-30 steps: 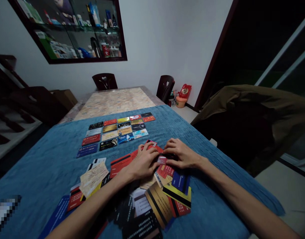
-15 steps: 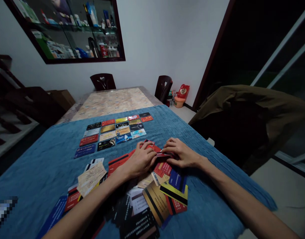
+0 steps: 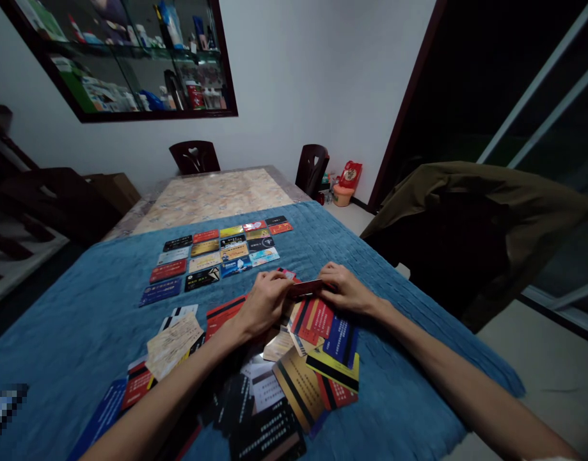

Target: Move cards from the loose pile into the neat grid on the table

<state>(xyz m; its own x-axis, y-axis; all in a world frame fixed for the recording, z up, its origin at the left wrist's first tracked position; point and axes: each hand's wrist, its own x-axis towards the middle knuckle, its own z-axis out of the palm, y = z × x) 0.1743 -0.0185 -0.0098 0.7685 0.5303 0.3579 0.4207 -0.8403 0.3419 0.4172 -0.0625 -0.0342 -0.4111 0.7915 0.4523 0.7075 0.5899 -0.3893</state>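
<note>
Fingers [image 3: 279, 286] of the left hand [image 3: 263, 299] and right hand [image 3: 345, 289] pinched a red card [image 3: 307, 288] above the near pile [image 3: 270, 388]; a loose pinch could have dropped it there.

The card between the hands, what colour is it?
The card looks dark red, seen best in the head view.

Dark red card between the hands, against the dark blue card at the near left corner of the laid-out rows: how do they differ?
The dark red card is held by the left hand and right hand; the dark blue card lies on the blue cloth, touched by neither. The dark red card is tipped up, showing as a thin strip, while the dark blue card shows its broad face.
</note>
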